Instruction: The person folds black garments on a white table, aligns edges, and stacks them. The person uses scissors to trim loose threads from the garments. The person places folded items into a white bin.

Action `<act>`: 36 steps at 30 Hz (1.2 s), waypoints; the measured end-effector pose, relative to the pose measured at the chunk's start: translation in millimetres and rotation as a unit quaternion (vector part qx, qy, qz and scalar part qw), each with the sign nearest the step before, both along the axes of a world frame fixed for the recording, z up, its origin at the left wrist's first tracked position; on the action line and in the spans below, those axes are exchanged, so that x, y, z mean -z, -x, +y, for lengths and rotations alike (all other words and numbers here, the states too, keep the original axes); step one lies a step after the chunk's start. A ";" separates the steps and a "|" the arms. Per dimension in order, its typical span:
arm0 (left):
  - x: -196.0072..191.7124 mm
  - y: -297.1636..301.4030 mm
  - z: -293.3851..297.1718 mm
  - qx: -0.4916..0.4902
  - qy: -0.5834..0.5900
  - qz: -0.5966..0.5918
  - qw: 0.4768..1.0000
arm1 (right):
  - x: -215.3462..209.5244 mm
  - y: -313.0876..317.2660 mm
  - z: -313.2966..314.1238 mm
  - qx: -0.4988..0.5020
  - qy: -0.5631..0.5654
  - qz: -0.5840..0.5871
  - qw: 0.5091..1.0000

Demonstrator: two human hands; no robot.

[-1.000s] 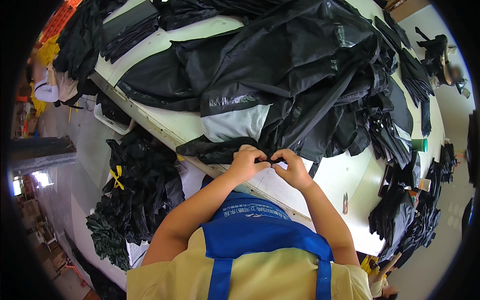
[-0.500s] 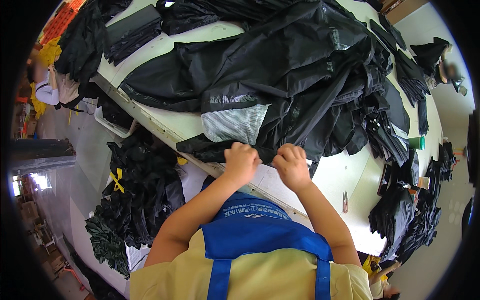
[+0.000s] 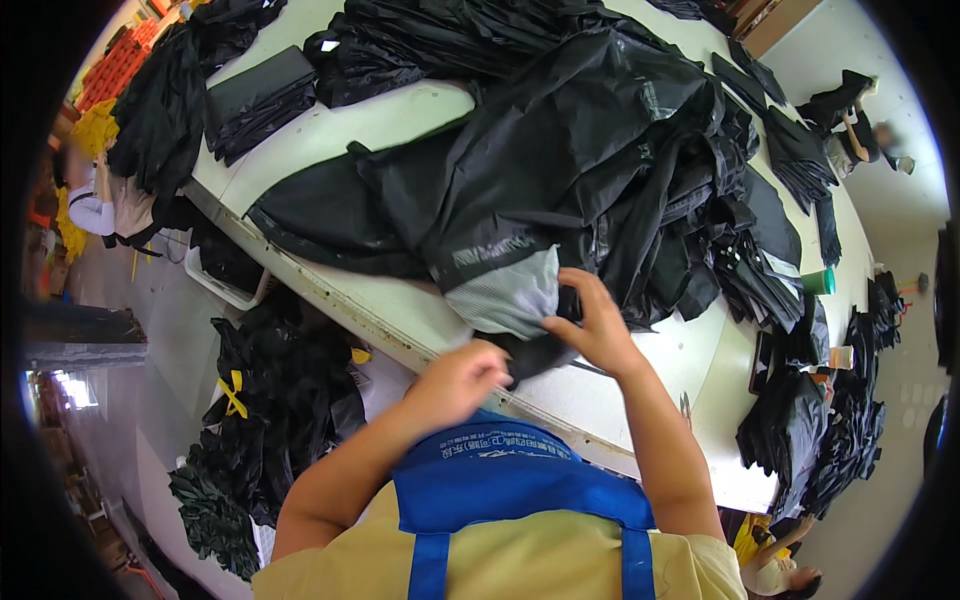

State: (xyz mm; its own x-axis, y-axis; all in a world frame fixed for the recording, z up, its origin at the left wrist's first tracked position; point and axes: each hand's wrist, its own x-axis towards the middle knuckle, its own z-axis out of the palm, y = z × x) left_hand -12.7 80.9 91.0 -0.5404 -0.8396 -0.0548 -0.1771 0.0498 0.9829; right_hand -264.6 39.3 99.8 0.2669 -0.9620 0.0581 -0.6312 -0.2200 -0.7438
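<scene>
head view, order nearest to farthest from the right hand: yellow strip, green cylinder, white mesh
1. White mesh, just left of the right hand
2. Green cylinder, off to the right
3. Yellow strip, far left, on black fabric

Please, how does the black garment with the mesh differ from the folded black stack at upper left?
The garment lies spread and wrinkled; the stack is folded flat. The garment looks larger than the stack. The garment shows a pale mesh panel; the stack shows none. Both are black and rest on the white table.
</scene>
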 end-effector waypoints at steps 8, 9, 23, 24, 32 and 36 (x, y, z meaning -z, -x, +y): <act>35.2 -40.1 -48.4 -0.178 0.276 -0.226 0.917 | 19.4 -53.9 33.3 0.037 0.092 0.227 0.969; 46.9 -66.4 -55.1 -0.201 0.260 -0.259 0.908 | 27.5 -53.9 54.3 0.022 0.108 0.212 0.971; -112.2 -167.1 -174.8 0.065 0.389 -0.278 0.876 | -141.6 17.7 95.3 0.186 -0.247 0.279 0.909; -145.0 -169.9 -178.4 0.084 0.360 -0.276 0.887 | -166.5 22.2 101.0 0.152 -0.287 0.306 0.895; -197.7 -132.8 -234.1 0.351 0.229 -0.326 0.847 | -159.6 40.4 124.5 0.199 -0.229 0.294 0.907; -210.6 -114.5 -236.4 0.346 0.187 -0.365 0.844 | -155.4 52.0 137.2 0.137 -0.283 0.265 0.912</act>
State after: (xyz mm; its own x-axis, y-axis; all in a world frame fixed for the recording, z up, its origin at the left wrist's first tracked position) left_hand 101.8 -155.5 301.6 -0.8451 -0.3696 -0.3863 -0.5303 0.6714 0.5176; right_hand -316.6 176.5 255.2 -0.1414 -0.8331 -0.5347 -0.9084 0.3239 -0.2645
